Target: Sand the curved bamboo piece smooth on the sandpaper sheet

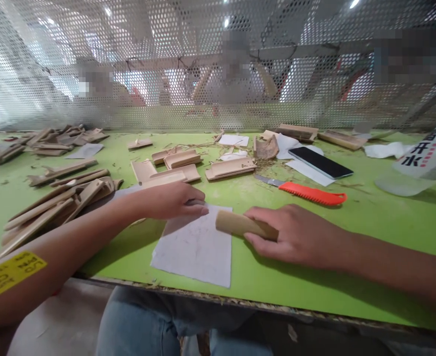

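Observation:
My right hand is closed around a curved tan piece that looks like bamboo or bark. The piece lies level, and its left end reaches over a sheet of white paper. At the paper's top edge is my left hand, fingers curled together; a small grey bit shows between them, too little to name. Beyond my right hand lies a utility knife with an orange handle, its blade pointing left. Several similar tan trough-shaped pieces lie just beyond my left hand.
More tan pieces are heaped at the left. A black phone rests on white paper at the right, near a clear plastic bottle. A perforated metal screen stands along the green table's far side, with people behind it.

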Available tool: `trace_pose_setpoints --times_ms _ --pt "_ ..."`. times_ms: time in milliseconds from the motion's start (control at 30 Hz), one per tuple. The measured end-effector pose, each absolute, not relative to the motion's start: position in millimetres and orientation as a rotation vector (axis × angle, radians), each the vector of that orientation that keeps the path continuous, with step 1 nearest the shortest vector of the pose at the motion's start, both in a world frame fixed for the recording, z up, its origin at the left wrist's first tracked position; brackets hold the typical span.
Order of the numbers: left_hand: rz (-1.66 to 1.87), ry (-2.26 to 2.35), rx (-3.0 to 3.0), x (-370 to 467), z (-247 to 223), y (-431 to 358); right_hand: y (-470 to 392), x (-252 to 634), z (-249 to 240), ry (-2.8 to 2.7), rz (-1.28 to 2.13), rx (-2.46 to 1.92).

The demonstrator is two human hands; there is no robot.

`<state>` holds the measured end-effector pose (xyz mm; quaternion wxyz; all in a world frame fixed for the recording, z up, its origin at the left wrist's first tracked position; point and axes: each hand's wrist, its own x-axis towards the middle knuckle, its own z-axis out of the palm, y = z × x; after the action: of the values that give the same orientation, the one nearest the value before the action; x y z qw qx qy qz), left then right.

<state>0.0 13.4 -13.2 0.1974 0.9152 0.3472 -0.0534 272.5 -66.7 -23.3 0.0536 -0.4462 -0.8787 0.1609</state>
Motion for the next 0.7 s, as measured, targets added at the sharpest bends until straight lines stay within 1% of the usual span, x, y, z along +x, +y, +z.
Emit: trace_pose_setpoints --times_ms 67,267,467,600,700 --pt "-0.151 0.973 2.564 0.1 -13.3 13.0 -65.0 273.2 -23.1 -2.632 0.441 -1.406" --pt "-0.167 0.986 2.553 1.1 -12.9 13.4 -69.2 274.8 -22.6 -2.715 0.574 -1.286" --pt "-0.164 1.0 2.559 0.9 -13.5 13.3 -67.3 273.8 -23.3 -2.632 0.507 -1.369" --pt "-0.168 0.996 2.555 1.0 -12.4 13.2 -69.6 273.5 -24.1 -2.697 0.559 -1.291" --pt "-0.164 0.998 2.575 0.6 -13.3 14.3 -68.8 274.0 -24.2 -2.651 0.574 -1.335"
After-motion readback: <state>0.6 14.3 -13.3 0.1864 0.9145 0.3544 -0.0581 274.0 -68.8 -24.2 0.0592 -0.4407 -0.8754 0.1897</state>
